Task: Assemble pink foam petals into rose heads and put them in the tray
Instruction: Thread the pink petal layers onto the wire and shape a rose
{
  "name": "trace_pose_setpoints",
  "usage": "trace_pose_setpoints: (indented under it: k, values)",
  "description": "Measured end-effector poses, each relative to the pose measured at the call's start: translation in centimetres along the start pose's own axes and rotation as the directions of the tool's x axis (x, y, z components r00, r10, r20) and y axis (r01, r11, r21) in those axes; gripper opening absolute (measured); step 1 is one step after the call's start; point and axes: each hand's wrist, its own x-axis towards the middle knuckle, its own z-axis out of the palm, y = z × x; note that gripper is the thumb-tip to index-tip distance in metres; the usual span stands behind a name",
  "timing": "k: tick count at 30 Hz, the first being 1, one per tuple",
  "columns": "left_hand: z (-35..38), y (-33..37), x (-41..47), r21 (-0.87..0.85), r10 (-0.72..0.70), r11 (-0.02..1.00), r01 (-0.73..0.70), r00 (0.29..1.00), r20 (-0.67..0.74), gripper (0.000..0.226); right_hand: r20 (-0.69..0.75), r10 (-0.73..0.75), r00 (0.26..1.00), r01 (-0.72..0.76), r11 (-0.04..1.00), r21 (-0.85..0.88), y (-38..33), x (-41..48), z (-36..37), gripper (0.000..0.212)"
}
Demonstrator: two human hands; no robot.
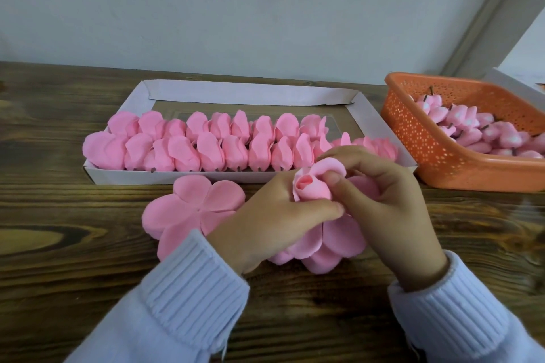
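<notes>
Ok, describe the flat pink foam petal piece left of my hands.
On the wooden table, find the white cardboard tray. Before its near edge, beside the left hand, lies the flat pink foam petal piece: five spread lobes, unlike the tray's rolled pink rose heads.

Light: soft, even, moderately bright.
Faint, diffuse shadows on the counter [73, 209]; straight lines lean near frame edges, wide-angle; focus slightly soft overall.

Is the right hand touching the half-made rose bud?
Touching. The head view shows the right hand pinching the rose bud, thumb and forefinger on its outer petal.
</notes>
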Motion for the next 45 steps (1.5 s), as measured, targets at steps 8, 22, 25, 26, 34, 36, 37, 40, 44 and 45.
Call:
trace_pose_setpoints:
  k: [8,22,25,26,34,36,37,40,44,45]
  values:
    - [0.6,-0.1,0.0,-0.119,0.156,0.975,-0.185,0.963,-0.222,0.017,-0.088,0.115,0.989,-0.08,0.94,0.331,0.5,0.0,0.0,0.044]
    - [1.4,0.1,0.0,-0.28,0.229,0.916,-0.286,0.948,-0.22,0.029,0.171,0.293,0.941,-0.313,0.56,0.767,-0.1,0.1,1.0,0.056]
    - [1.6,0.3,-0.1,-0.243,0.242,0.927,-0.286,0.951,-0.195,0.03,0.204,0.311,0.928,-0.345,0.518,0.782,-0.4,0.2,1.0,0.052]
    - [1.6,0.4,-0.2,-0.201,0.261,0.934,-0.296,0.948,-0.179,0.03,0.22,0.314,0.923,-0.359,0.507,0.783,-0.4,0.2,1.0,0.052]
    - [1.3,-0.4,-0.5,0.086,0.249,0.968,-0.236,0.946,-0.206,0.075,0.38,0.332,0.863,-0.492,0.383,0.782,-0.5,-0.1,1.1,0.054]
    - [1.3,-0.2,-0.6,0.085,0.258,0.966,-0.245,0.934,-0.246,0.06,0.379,0.351,0.856,-0.503,0.406,0.763,-0.3,-0.1,1.2,0.053]
    - [1.3,0.0,-0.6,0.107,0.259,0.965,-0.239,0.929,-0.263,0.051,0.372,0.365,0.854,-0.507,0.42,0.752,-0.2,-0.1,1.3,0.055]
    - [1.4,0.2,-0.5,0.156,0.249,0.965,-0.21,0.922,-0.297,0.028,0.351,0.372,0.859,-0.493,0.422,0.761,-0.3,-0.1,1.4,0.053]
    - [1.5,0.2,-0.4,0.146,0.254,0.965,-0.216,0.907,-0.336,0.033,0.317,0.418,0.851,-0.491,0.422,0.762,-0.2,0.1,1.2,0.046]
    - [1.5,0.2,-0.4,0.134,0.244,0.969,-0.21,0.907,-0.343,0.035,0.301,0.458,0.836,-0.506,0.434,0.745,0.1,0.2,1.0,0.044]
